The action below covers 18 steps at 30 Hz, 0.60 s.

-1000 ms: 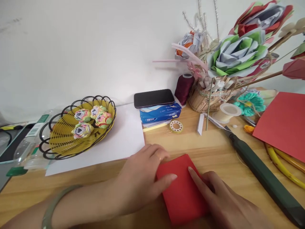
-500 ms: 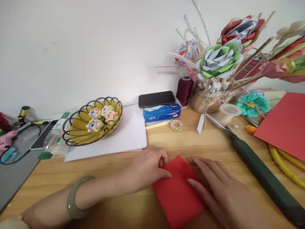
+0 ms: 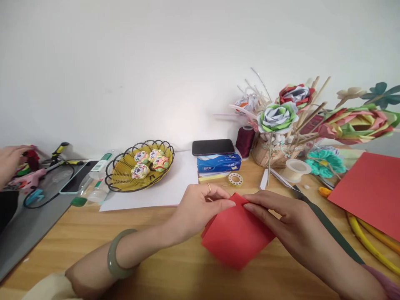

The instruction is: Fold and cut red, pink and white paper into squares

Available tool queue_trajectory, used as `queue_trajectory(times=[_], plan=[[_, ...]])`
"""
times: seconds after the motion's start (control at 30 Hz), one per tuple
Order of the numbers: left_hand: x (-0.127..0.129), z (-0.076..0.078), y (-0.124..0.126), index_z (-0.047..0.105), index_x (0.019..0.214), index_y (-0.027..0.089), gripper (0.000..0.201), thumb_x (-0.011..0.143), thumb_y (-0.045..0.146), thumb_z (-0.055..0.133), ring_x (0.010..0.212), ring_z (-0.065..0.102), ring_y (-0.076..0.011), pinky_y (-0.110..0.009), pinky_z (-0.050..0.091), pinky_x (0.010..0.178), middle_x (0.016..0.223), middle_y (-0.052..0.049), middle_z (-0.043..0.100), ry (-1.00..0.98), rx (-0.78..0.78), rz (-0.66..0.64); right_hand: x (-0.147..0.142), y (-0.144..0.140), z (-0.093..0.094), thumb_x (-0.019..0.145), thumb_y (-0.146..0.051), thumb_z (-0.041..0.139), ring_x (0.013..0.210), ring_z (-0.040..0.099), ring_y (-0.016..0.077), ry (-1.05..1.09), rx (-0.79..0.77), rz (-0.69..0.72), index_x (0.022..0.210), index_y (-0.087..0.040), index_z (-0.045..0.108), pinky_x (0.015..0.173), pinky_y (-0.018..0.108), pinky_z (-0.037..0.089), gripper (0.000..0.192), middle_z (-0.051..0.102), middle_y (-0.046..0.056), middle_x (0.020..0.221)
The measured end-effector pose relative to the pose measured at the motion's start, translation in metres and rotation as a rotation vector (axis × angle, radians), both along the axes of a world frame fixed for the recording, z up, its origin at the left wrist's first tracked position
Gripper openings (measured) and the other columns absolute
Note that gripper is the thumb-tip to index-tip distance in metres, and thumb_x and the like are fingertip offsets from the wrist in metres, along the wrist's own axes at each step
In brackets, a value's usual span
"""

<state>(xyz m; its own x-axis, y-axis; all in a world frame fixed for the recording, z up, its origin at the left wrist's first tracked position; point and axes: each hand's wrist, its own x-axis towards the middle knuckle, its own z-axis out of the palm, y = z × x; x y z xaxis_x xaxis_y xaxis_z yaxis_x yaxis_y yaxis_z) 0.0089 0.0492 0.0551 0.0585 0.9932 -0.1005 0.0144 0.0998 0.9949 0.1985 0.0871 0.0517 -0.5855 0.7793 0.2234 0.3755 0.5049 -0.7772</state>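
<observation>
Red paper (image 3: 239, 237): folded, tilted over the worktop (image 3: 168, 271); its layers should line up at the top corner.
Left hand (image 3: 201, 212): pinches the upper left edge; a light grip suits.
Right hand (image 3: 289, 225): pinches near the same corner; even pressure should prevent stray creases.

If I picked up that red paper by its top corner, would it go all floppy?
Probably not very: the red paper shows layered edges and looks fairly flat below the left hand and right hand pinching its top. It's likely light, being thin sheets. Squeezing might crease it, since it looks folded.
</observation>
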Motion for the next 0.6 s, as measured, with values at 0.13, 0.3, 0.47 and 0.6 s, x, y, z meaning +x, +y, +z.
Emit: queue_trajectory(times=[0.13,0.3,0.47,0.6], plan=[[-0.004,-0.005,0.001,0.064,0.069,0.015,0.013,0.066,0.025,0.07,0.059,0.055,-0.0102,-0.021,0.044,0.056,0.067,0.001,0.065,-0.038,0.031,0.078,-0.012,0.002,0.005,0.086,-0.042,0.052,0.071,0.064,0.0142,0.089,-0.028,-0.068,0.084,-0.027,0.068,0.057,0.022,0.049,0.022,0.071,-0.001,0.083],[-0.005,-0.005,-0.003,0.066,0.07,0.015,0.012,0.065,0.024,0.072,0.06,0.057,-0.0097,-0.019,0.045,0.056,0.07,0.0,0.068,-0.023,0.07,0.112,-0.019,0.001,0.007,0.084,-0.037,0.057,0.064,0.063,0.0113,0.153,0.096,-0.1,0.078,-0.028,0.066,0.052,0.017,0.048,0.014,0.07,-0.003,0.074],[-0.002,0.002,-0.01,0.072,0.075,0.017,0.008,0.068,0.02,0.073,0.065,0.061,-0.0112,-0.019,0.048,0.058,0.075,-0.002,0.071,-0.07,0.243,0.114,-0.017,-0.007,0.008,0.087,-0.024,0.055,0.059,0.059,0.0086,0.149,0.371,-0.065,0.083,-0.029,0.061,0.047,0.015,0.045,0.009,0.065,-0.005,0.071],[-0.001,0.008,-0.015,0.075,0.074,0.019,0.008,0.071,0.013,0.072,0.066,0.062,-0.0094,-0.017,0.05,0.061,0.073,-0.001,0.071,-0.111,0.367,0.077,-0.016,-0.015,0.012,0.087,-0.016,0.052,0.062,0.058,0.01,0.13,0.575,-0.044,0.088,-0.027,0.057,0.052,0.018,0.048,0.012,0.062,-0.002,0.072]])
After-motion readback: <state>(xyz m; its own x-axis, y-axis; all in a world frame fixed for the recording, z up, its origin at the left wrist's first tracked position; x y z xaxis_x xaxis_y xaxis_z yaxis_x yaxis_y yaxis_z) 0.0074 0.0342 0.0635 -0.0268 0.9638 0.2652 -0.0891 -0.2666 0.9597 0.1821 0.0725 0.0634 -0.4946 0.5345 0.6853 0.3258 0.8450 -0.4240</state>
